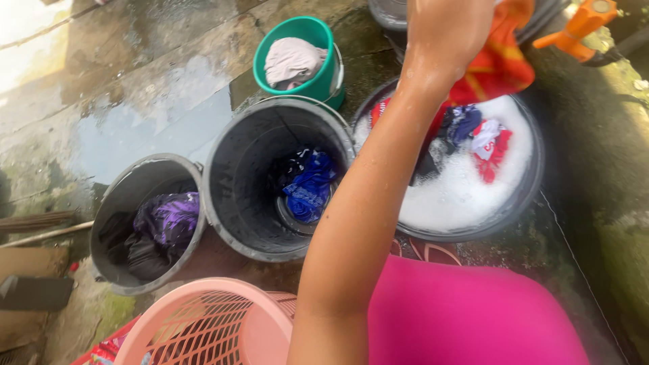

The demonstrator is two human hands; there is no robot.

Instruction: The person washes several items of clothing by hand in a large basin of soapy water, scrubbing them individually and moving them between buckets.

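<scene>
My left hand (pixel 443 30) is raised at the top of the view, shut on a wet orange and red cloth (pixel 500 64). It holds the cloth over the far edge of a round black basin (pixel 524 196). The basin is full of white suds, with red, blue and white clothes (pixel 483 138) soaking in them. My forearm runs up from the bottom middle and crosses the basin's left side. My right hand is out of view.
A large black bucket (pixel 230 176) holds a blue garment (pixel 309 186). A smaller dark bucket (pixel 115 203) holds purple cloth (pixel 169 216). A green bucket (pixel 324 74) contains pale cloth. A pink laundry basket (pixel 203 324) stands near me. An orange tap (pixel 581 27) is at top right; the concrete floor is wet.
</scene>
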